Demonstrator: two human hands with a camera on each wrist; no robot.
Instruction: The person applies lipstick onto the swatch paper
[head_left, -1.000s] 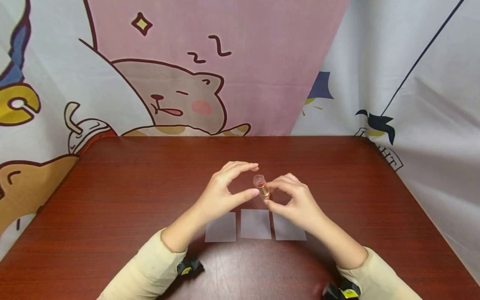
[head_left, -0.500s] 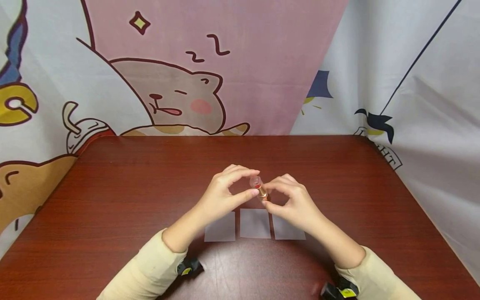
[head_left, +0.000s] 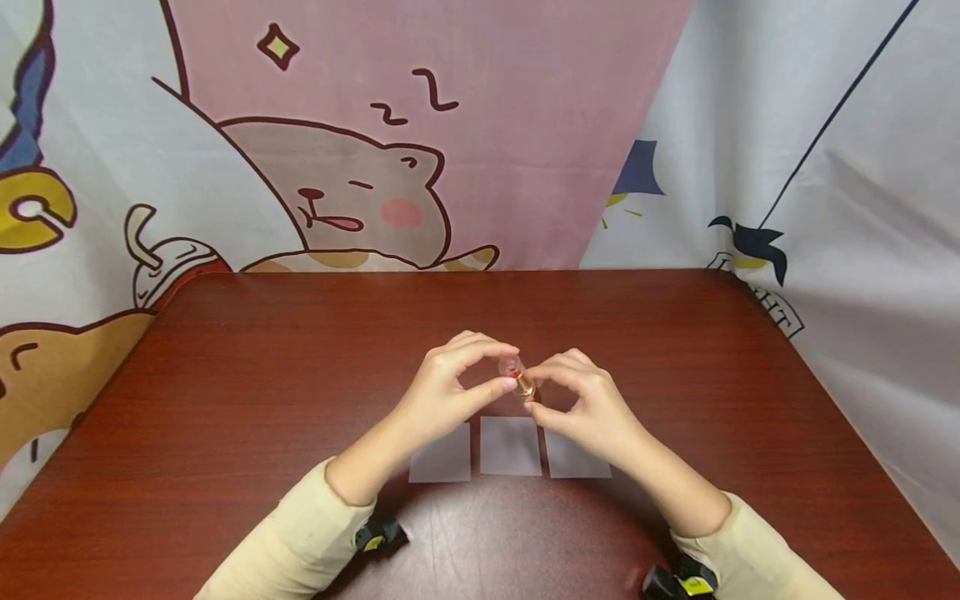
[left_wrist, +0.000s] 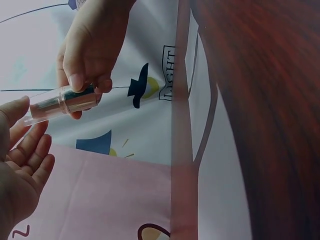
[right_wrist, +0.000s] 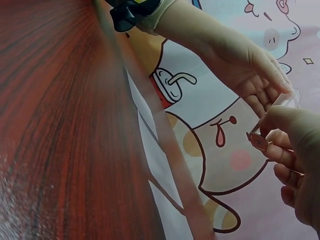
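Note:
A lipstick [head_left: 525, 385] with a gold tube, a red tip and a clear cap is held above the table, tilted. My right hand [head_left: 596, 406] pinches its base between thumb and fingers. At the other end, my left hand [head_left: 442, 387] has thumb and index finger on either side of the clear cap [head_left: 511, 365], pinching it. In the left wrist view the lipstick [left_wrist: 62, 103] lies nearly level between both hands, the cap towards the left thumb. From the right wrist, only the round base end [right_wrist: 258, 142] and part of the clear cap show; the right fingers hide the rest.
Three white paper squares lie in a row on the reddish-brown table [head_left: 262, 375], below the hands: left [head_left: 440, 457], middle [head_left: 511, 447] and right [head_left: 577, 457]. A printed cartoon curtain [head_left: 525, 150] hangs behind the table. Each wrist wears a black camera mount.
The lipstick has shifted slightly left, its cap coming between my left thumb and index finger. Those fingers have closed in on the cap. The right hand keeps its pinch on the base.

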